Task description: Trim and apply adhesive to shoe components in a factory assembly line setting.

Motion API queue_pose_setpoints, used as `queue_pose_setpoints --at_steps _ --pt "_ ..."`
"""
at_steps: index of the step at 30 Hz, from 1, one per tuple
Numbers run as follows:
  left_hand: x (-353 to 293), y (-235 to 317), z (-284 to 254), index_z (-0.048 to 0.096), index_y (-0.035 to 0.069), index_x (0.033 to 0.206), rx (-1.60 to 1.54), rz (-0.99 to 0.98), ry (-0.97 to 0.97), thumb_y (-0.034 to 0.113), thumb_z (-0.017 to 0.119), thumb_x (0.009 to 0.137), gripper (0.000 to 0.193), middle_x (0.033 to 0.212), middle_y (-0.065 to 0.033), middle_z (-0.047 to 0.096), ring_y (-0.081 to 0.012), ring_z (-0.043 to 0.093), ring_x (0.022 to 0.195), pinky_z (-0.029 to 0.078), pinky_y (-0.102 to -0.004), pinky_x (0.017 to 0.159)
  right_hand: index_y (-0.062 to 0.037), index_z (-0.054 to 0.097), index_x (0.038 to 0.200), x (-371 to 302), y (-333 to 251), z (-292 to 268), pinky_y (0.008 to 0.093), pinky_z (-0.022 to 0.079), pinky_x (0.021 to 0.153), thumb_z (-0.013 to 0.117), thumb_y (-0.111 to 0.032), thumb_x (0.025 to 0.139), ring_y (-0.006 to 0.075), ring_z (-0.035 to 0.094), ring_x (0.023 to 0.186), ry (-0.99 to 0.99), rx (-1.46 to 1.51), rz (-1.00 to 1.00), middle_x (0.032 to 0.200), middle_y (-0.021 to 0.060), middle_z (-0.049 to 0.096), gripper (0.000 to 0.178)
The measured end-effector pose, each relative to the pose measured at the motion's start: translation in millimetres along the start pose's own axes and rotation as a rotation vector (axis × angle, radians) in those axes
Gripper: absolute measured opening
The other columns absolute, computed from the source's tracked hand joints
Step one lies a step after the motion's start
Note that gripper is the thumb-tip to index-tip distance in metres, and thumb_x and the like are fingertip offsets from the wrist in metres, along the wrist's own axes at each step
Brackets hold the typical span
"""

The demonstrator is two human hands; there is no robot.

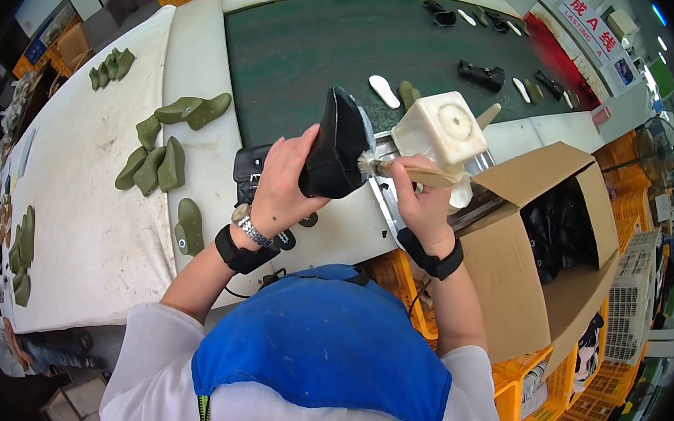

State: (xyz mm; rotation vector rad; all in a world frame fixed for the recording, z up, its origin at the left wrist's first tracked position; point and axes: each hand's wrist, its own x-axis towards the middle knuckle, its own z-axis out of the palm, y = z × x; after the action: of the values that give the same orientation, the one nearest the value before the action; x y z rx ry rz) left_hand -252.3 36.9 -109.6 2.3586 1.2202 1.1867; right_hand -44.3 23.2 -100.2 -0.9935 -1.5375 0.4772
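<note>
My left hand (280, 177) is wrapped round a black boot upper (334, 152), holding it tilted over the table with its pale underside edge facing right. In my right hand (423, 214) is a wooden-handled brush (428, 175), its bristles against that edge or very close to it. Just beyond the right hand, a whitish plastic container (443, 127) rests by a metal tray (380, 208). Partly behind my left hand lies another black piece with buckled straps (249, 172); its lower part is hidden.
Several olive-green shoe lasts (171, 165) lie on the white table (108, 166) at left. A green belt (302, 55) carries white insoles (384, 92), lasts and black boots (481, 75). An open cardboard box (507, 281) with black items stands close at right, near yellow crates (509, 394).
</note>
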Motion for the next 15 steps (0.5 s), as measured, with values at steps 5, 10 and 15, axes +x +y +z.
queue_pose_setpoints --at_steps 5,10,15 --pt "0 -3 3 0.037 0.006 0.126 0.097 0.093 0.144 0.01 0.074 0.051 0.083 0.108 -0.0123 0.049 -0.0301 0.048 0.1 0.032 -0.0488 0.092 -0.0016 0.06 0.076 -9 0 4 0.0206 0.033 0.045 0.057 -0.011 0.081 0.0063 0.043 0.049 -0.069 0.096 0.062 0.06 0.0003 0.052 0.011" --pt "-2 -16 11 0.04 0.008 0.123 0.236 0.191 0.217 0.009 0.072 0.054 0.076 0.109 -0.011 0.048 -0.0299 0.046 0.103 0.031 -0.0491 0.092 -0.0006 0.06 0.078 -19 -2 6 0.0195 0.032 0.046 0.057 -0.013 0.083 0.0054 0.042 0.05 -0.058 0.332 0.368 0.059 -0.0024 0.049 0.014" --pt "-6 -17 11 0.042 0.009 0.122 0.317 0.259 0.225 0.008 0.071 0.054 0.074 0.111 -0.0109 0.047 -0.0298 0.046 0.105 0.03 -0.0495 0.093 0.0005 0.06 0.079 -26 16 8 0.0204 0.036 0.051 0.056 -0.013 0.083 0.0066 0.046 0.056 -0.009 0.462 0.509 0.062 -0.0013 0.052 0.015"
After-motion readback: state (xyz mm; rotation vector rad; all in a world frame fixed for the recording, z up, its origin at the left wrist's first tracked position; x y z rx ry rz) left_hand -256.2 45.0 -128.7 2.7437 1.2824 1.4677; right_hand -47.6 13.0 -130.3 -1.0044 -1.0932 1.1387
